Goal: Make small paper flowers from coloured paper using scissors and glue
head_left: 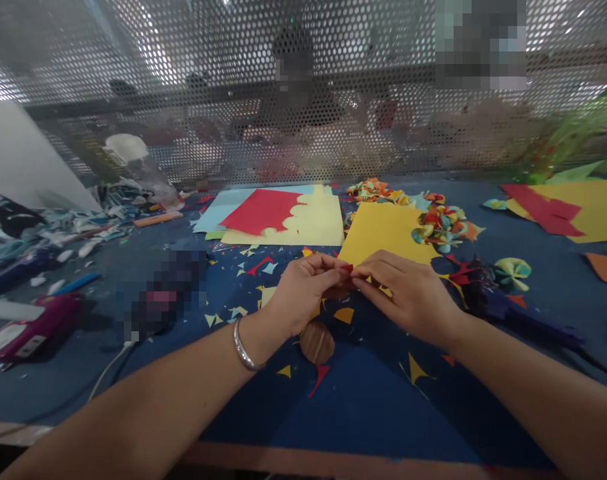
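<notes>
perforated mesh [218,150] backed a blue table [263,420]; at left lay a magenta device [58,315], then the left hand [306,287] pinched a tiny red piece [350,268] near a yellow sheet [383,230], the right hand [408,293] gripping it too — a slack pinch could have lost it among the scraps [344,315] — and a purple tool [538,323] lay farther right

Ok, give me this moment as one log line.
left hand: pinching small red piece | right hand: at same piece | beyond: yellow sheet | nearer: brown disc, loose scraps
</notes>
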### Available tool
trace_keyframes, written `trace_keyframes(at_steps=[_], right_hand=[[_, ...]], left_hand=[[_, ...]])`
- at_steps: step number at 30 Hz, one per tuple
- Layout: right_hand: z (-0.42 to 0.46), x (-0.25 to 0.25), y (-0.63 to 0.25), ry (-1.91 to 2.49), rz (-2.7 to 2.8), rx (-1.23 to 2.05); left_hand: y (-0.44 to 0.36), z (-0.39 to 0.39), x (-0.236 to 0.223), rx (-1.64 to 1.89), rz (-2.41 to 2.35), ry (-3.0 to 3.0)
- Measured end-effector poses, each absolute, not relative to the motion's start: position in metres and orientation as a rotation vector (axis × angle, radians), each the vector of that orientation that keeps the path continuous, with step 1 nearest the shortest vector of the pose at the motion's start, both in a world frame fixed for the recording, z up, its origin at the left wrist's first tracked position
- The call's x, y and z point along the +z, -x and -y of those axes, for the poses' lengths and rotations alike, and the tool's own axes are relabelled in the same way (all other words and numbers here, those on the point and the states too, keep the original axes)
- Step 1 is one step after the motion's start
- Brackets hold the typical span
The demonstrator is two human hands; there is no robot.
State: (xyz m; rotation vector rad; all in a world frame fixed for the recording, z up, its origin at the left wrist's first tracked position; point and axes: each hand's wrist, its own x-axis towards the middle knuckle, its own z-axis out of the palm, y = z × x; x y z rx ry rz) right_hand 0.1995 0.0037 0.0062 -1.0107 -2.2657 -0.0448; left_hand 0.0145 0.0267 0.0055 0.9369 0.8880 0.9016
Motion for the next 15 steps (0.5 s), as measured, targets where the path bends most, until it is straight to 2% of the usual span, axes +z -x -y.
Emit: trace_keyframes(at_steps=[8,15], right_hand=[[-0.0014,0.0040,-0.1971,1.094,2.041,0.273],[-0.0013,0.0064,-0.1955,1.160,1.931,0.363]], left_hand=[[-0.0178,-0.0211,0.0035,0.962,-0.814,-0.959],[-0.0193,-0.0188,0.0026,0.993,-0.789,-0.949]])
